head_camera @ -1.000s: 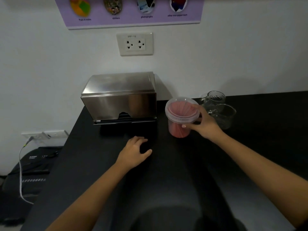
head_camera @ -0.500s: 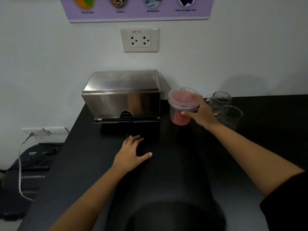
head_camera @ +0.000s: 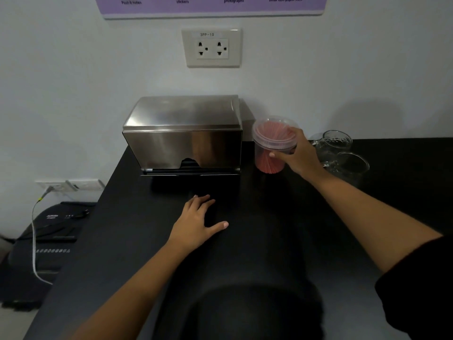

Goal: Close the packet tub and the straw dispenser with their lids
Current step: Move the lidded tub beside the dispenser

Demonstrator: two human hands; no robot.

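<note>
A steel straw dispenser (head_camera: 186,141) stands at the back of the black counter (head_camera: 122,241) against the wall, its hinged lid down. Just right of it is a clear round packet tub (head_camera: 268,153) full of red packets, with its clear lid (head_camera: 272,130) on top. My right hand (head_camera: 297,155) grips the tub's right side and rim. My left hand (head_camera: 197,223) lies flat on the counter in front of the dispenser, fingers spread, holding nothing.
Two clear glass mugs (head_camera: 340,153) stand right of the tub, close behind my right hand. A wall socket (head_camera: 212,47) sits above the dispenser. Left of the counter, lower down, a black machine (head_camera: 41,241) with a white cable (head_camera: 34,241) stands.
My right hand has pushed the tub back toward the wall, beside the dispenser. The left hand has stayed flat on the counter.
</note>
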